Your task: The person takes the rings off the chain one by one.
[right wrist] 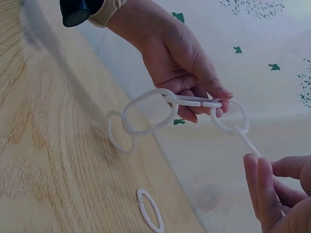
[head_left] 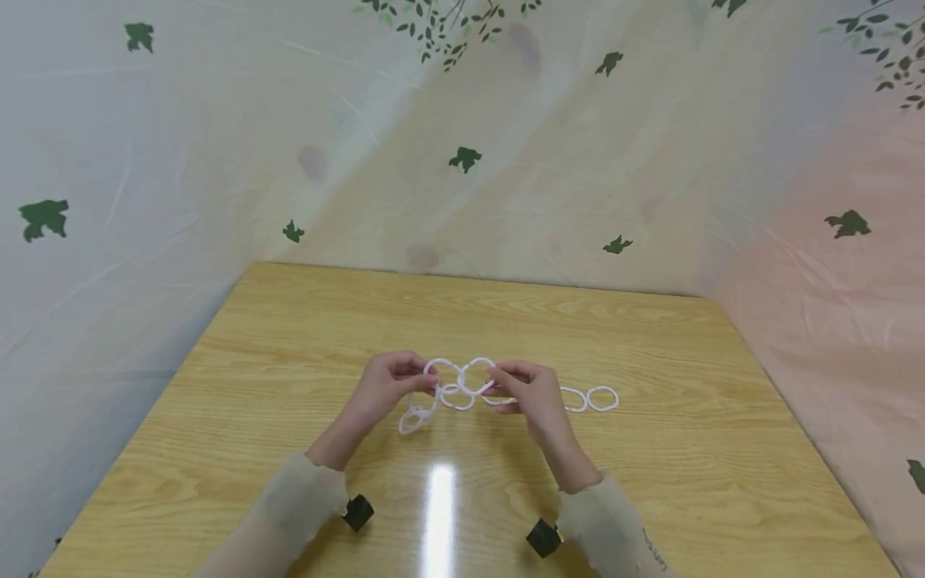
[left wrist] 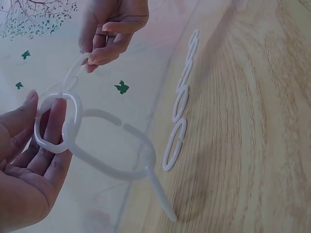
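White chain point(head_left: 461, 377) is spanning my left hand point(head_left: 385, 387) and right hand point(head_left: 536, 392), both nearly closed, pinching it; more links point(head_left: 588, 400) are lying on the surface point(head_left: 686, 482) toward three o'clock.

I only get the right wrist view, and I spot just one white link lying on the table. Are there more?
Observer: Yes, the left wrist view shows a row of white links on the table.
Visitor: Is anything beside the right sleeve? I can't see it.
Observer: The head view shows a black box there.
Visitor: Is that sleeve plain?
Observer: No, it bears dark marks.
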{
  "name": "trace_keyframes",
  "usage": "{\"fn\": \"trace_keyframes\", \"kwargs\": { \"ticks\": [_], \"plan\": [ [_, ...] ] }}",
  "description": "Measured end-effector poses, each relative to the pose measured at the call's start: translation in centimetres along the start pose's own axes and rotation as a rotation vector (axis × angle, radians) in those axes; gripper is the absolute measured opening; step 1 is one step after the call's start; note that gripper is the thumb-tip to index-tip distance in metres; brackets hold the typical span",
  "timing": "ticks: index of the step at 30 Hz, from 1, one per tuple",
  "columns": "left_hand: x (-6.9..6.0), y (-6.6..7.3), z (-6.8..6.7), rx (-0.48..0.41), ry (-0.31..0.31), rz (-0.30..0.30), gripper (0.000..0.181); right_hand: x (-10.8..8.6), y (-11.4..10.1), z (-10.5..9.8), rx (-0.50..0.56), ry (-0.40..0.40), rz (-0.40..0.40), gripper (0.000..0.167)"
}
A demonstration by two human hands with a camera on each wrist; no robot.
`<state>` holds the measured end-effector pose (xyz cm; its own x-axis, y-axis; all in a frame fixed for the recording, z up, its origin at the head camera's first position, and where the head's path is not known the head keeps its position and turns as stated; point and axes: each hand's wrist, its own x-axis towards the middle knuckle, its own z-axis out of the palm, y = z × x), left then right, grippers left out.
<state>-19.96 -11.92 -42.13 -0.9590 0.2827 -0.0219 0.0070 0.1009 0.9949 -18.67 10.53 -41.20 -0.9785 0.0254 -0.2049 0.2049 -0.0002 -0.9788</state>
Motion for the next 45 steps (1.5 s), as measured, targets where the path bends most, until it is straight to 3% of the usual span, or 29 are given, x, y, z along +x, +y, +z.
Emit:
{"fn": "trace_keyframes", "kwargs": {
  "ticks": [14,35,45],
  "plan": [
    [-0.1,0.0,0.6,0.121,-0.007,0.053,0.011,-0.2,0.3,-0.4,-0.080,-0.028,-0.008,0.025],
    [-0.3,0.1,1.0,0.263,-0.001,0.142,0.010,-0.4,-0.4,0.1,-0.171,-0.167,-0.006,0.028],
    [-0.6,0.3,1.0,0.292,0.009,0.163,0.007,-0.5,-0.5,-0.2,-0.199,-0.164,-0.021,0.029]
  ]
}}
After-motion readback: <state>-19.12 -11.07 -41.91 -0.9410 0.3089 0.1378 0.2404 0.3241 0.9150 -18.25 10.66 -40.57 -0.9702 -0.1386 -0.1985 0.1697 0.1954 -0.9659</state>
